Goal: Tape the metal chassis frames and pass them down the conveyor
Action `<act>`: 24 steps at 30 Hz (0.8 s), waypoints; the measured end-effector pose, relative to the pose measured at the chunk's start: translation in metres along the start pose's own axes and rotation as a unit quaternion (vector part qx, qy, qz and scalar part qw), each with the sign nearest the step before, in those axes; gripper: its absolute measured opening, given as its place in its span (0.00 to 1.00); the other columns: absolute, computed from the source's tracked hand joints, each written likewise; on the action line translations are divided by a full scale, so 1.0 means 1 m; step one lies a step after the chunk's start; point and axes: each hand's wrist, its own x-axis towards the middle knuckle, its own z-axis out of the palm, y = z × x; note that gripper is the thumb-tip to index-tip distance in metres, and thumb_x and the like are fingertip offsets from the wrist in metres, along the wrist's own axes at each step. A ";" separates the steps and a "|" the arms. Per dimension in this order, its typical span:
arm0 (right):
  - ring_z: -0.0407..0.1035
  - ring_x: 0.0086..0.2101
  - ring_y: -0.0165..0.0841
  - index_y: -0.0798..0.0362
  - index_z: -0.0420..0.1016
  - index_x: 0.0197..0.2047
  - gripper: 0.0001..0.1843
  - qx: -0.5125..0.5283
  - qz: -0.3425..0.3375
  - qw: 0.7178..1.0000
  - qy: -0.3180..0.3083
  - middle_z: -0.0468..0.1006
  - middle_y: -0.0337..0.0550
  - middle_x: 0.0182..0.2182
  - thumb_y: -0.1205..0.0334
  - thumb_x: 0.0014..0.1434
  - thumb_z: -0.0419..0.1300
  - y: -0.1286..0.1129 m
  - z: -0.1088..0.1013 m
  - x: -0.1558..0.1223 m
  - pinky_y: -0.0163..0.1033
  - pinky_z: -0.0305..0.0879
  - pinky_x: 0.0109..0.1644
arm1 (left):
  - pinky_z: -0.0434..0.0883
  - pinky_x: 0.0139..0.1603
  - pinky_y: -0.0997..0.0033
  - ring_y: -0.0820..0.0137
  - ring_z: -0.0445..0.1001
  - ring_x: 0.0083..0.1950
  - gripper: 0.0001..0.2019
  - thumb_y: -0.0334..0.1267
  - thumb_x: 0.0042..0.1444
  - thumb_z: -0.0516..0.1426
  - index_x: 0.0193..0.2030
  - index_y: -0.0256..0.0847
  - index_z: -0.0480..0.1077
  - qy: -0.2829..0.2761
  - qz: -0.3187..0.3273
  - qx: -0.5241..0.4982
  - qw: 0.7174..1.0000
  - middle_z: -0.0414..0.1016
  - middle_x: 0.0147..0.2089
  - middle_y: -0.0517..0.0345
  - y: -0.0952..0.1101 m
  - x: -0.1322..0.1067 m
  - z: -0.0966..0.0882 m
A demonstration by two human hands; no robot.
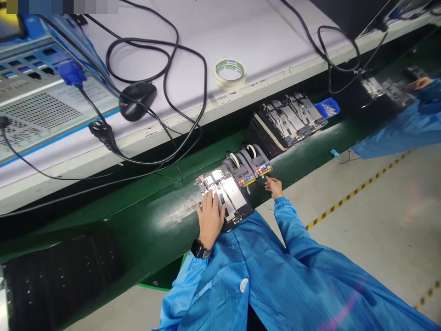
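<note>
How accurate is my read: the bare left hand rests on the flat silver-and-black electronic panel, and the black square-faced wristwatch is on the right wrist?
One side is wrong: the head view shows the black square-faced wristwatch on the left wrist. The bare left hand does rest on the flat silver-and-black electronic panel.

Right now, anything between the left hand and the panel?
Nothing visible: the left hand lies on the panel, fingers over its left part. The lit units stand at the panel's right, not between them.
</note>
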 end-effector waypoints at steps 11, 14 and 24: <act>0.65 0.17 0.26 0.55 0.75 0.30 0.07 0.107 -0.059 0.990 0.073 0.72 0.33 0.17 0.62 0.53 0.67 0.031 0.031 0.030 0.28 0.63 0.20 | 0.61 0.69 0.44 0.51 0.56 0.76 0.25 0.43 0.71 0.49 0.72 0.40 0.62 -0.013 0.004 0.066 0.998 0.56 0.77 0.40 0.003 -0.002 -0.003; 0.67 0.18 0.28 0.55 0.74 0.30 0.06 0.115 -0.063 0.984 0.119 0.73 0.34 0.17 0.62 0.53 0.66 0.041 0.038 0.029 0.29 0.64 0.20 | 0.61 0.69 0.44 0.50 0.56 0.76 0.25 0.43 0.70 0.49 0.72 0.41 0.62 -0.012 -0.001 0.066 0.998 0.56 0.77 0.40 0.003 -0.002 -0.001; 0.78 0.30 0.32 0.53 0.69 0.40 0.10 0.339 0.035 0.936 0.087 0.78 0.36 0.27 0.67 0.55 0.64 0.039 0.036 0.034 0.34 0.77 0.29 | 0.59 0.70 0.43 0.50 0.55 0.76 0.26 0.43 0.70 0.49 0.72 0.40 0.61 -0.017 -0.004 0.055 0.998 0.56 0.76 0.39 0.003 -0.001 0.000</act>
